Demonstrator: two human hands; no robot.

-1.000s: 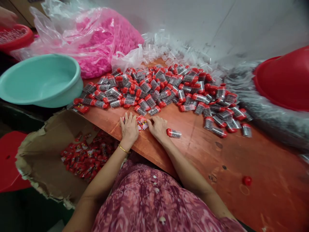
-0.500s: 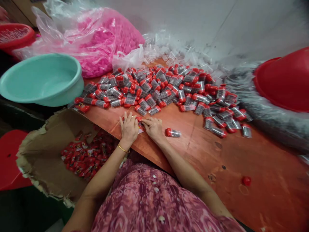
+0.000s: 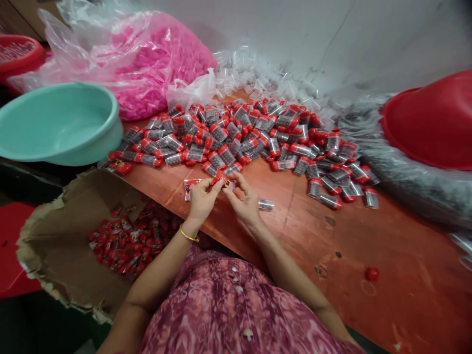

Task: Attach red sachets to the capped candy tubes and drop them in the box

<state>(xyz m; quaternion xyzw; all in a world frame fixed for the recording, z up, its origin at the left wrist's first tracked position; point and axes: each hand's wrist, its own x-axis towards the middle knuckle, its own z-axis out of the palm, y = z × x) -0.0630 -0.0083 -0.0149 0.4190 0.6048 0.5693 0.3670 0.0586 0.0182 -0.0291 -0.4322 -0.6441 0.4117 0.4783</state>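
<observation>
Between both hands, just above the table's near edge, is a small red printed plastic sleeve (image 3: 220, 176) with a yellow and black mark. My left hand (image 3: 202, 200) pinches its left side between thumb and fingers. My right hand (image 3: 245, 202) grips its right end the same way. Flat on the wood beside my left hand lies another red printed piece (image 3: 188, 189), partly covered by the hand. A clear capped tube with dark contents (image 3: 266, 204) lies right of my right hand, which hides its red end. Beyond the hands spreads a heap of similar red-capped tubes (image 3: 224, 135).
A cardboard box (image 3: 55, 246) holding red wrapped pieces (image 3: 125, 246) stands below the table's left edge. Around the heap are a teal basin (image 3: 62, 123), a bag of pink pieces (image 3: 147, 64), clear plastic parts (image 3: 250, 73) and a red basin (image 3: 431, 123). One red cap (image 3: 372, 274) lies right.
Both hands have risen from the tabletop, lifting the red printed sleeve between them. A red printed piece now shows on the table beside my left hand. The view has shifted slightly.
</observation>
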